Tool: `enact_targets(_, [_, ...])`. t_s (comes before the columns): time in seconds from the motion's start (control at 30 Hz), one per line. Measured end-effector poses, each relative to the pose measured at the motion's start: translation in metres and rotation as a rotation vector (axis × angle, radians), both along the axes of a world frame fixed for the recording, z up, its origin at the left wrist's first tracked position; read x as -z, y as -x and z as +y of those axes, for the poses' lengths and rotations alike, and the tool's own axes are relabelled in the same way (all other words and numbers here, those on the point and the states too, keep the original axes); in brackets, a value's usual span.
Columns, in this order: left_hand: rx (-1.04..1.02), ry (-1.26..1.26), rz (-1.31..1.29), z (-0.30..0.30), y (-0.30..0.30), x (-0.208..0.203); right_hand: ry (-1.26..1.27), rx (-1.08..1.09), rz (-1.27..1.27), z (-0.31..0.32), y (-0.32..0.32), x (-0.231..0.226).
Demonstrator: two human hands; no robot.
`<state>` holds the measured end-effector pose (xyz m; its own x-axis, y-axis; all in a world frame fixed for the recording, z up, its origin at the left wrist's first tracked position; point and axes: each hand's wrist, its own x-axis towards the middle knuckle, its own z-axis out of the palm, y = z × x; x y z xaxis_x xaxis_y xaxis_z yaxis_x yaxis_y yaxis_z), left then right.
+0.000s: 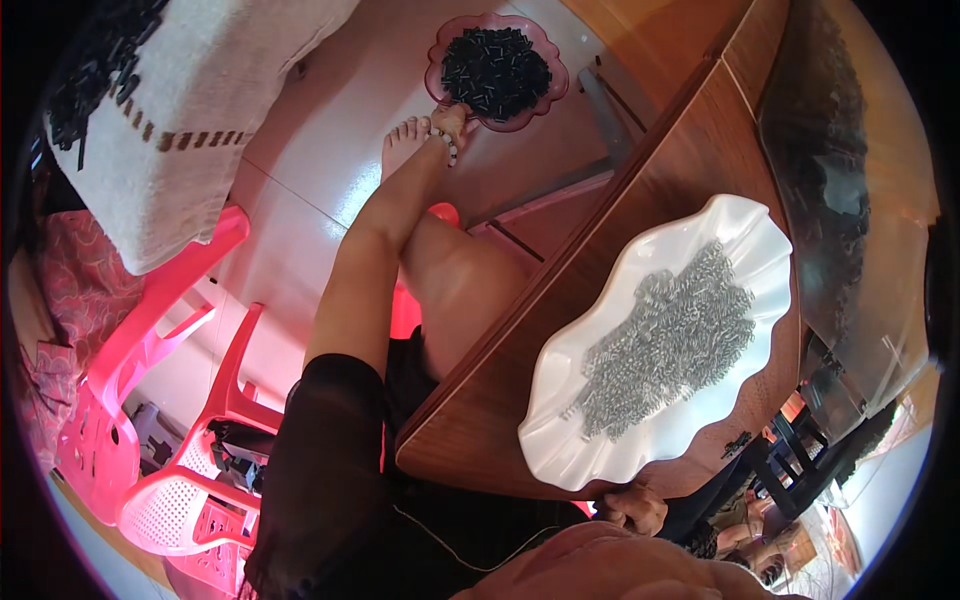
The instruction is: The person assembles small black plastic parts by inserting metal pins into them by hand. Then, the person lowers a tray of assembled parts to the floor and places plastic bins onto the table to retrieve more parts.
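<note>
My left hand [454,118], with a beaded bracelet at the wrist, reaches down past my bare foot. Its fingers close on the near rim of a pink scalloped bowl [556,88]. Short black tubes [495,70] are heaped in that bowl, low by the floor. On the wooden table [480,420] rests a white wavy-edged dish [560,450] with a pile of small metal springs [665,345]. My right hand [637,508] is curled at the table's near edge, just below the dish. Whatever its fingers may hold is hidden.
At the right, a clear plastic bag [890,250] with dark contents lies along the table. Pink plastic chairs [190,510] stand at the left. A pale cloth [200,130] at upper left bears more black pieces [100,75]. A few dark bits [737,444] lie beside the dish.
</note>
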<state>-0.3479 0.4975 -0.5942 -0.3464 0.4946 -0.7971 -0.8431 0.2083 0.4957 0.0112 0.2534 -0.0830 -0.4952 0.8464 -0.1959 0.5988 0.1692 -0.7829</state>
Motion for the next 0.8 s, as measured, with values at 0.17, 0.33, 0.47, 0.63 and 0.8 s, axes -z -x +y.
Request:
enact_targets(0.17, [0.091,-0.046,-0.099,0.017,-0.009,0.024,-0.173,0.022,0.049,0.010,0.014,0.014])
enact_targets(0.33, [0.344,-0.022,-0.283,0.037,-0.030,0.054,-0.116,0.078,0.005,0.007,0.019,0.017])
enact_targets(0.47, [0.672,0.052,-0.154,0.042,-0.011,0.060,-0.054,0.145,0.061,-0.003,0.006,0.004])
enact_targets(0.63, [0.507,-0.073,-0.188,-0.021,0.005,0.035,-0.098,0.037,0.153,0.015,0.004,-0.020])
enact_targets(0.8, [0.646,-0.065,-0.191,-0.076,-0.024,-0.053,-0.107,0.006,0.115,0.010,-0.028,-0.049])
